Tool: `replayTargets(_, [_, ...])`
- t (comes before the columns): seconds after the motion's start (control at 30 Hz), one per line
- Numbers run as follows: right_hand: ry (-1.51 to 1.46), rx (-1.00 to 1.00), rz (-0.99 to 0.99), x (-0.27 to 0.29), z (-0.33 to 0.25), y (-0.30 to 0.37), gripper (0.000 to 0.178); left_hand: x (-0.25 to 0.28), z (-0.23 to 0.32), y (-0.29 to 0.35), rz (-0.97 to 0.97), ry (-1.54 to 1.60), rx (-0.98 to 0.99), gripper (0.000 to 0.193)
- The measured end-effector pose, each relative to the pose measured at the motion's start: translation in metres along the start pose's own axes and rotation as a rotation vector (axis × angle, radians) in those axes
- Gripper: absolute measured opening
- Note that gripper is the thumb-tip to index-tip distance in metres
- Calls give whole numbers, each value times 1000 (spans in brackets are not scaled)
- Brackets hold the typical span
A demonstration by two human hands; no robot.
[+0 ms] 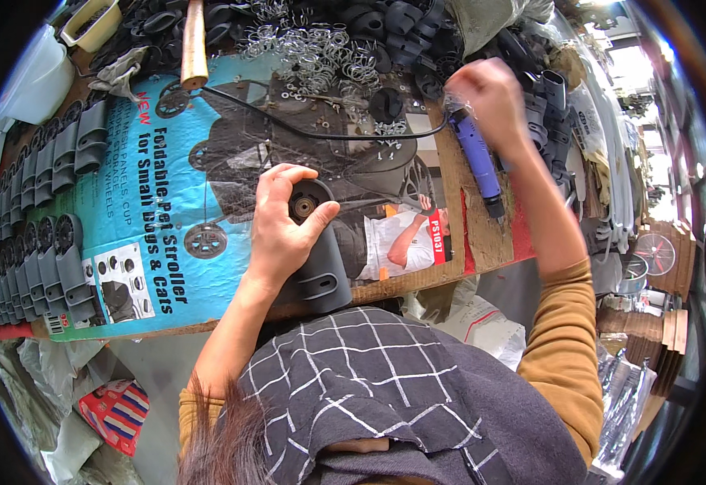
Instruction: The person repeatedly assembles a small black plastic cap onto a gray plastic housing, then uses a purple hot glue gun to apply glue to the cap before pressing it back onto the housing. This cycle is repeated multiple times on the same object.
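My left hand [276, 230] is closed around a grey plastic housing [327, 263], holding it upright at the table's front edge. Its round socket, with a metal ring inside, shows between my thumb and forefinger. My right hand [486, 97] is raised at the far right, over the corded end of a purple electric screwdriver [474, 158]. Motion smears its fingers, so I cannot tell whether they hold anything. The screwdriver lies on the board with its bit toward me and a black cord [320, 135] running left.
Rows of grey housings [66, 259] line the left side. Metal wire springs [312, 56] and small metal pieces [391, 128] lie at the back, near piled black plastic parts [401, 28]. A wooden handle [194, 48] stands back left. Printed cardboard [139, 218] covers the table.
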State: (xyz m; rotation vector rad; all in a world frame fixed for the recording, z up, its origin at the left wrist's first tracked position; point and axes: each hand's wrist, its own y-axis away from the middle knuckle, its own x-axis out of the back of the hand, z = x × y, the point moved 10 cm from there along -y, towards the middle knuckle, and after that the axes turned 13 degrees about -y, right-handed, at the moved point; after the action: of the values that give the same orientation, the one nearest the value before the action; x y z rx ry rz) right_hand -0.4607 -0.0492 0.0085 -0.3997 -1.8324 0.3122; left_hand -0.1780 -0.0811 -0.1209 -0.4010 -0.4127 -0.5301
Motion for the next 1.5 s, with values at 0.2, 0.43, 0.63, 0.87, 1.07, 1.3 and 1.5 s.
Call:
replayTargets(0.2, [17, -1, -63, -76, -48, 83, 7, 2, 1, 0, 0, -11, -13, 46])
replayTargets(0.43, [70, 36, -86, -89, -64, 88, 9, 1, -1, 0, -6, 22, 16, 46])
replayTargets(0.63, [-111, -186, -37, -82, -66, 85, 7, 4, 2, 3, 35, -31, -7, 44])
replayTargets(0.87, [-1081, -641, -226, -129, -121, 98, 18, 4, 13, 5, 49, -113, -128, 17])
replayTargets(1.07, [-605, -456, 163, -55, -38, 101, 32, 2, 6, 7, 39, 14, -74, 13])
replayTargets(1.3, [10, -692, -28, -22, 94, 146, 65, 1, 7, 5, 51, 43, -75, 13])
replayTargets(1.5, [-1105, -501, 437, -14, -11, 118, 53, -2, 0, 7, 38, 60, -43, 13])
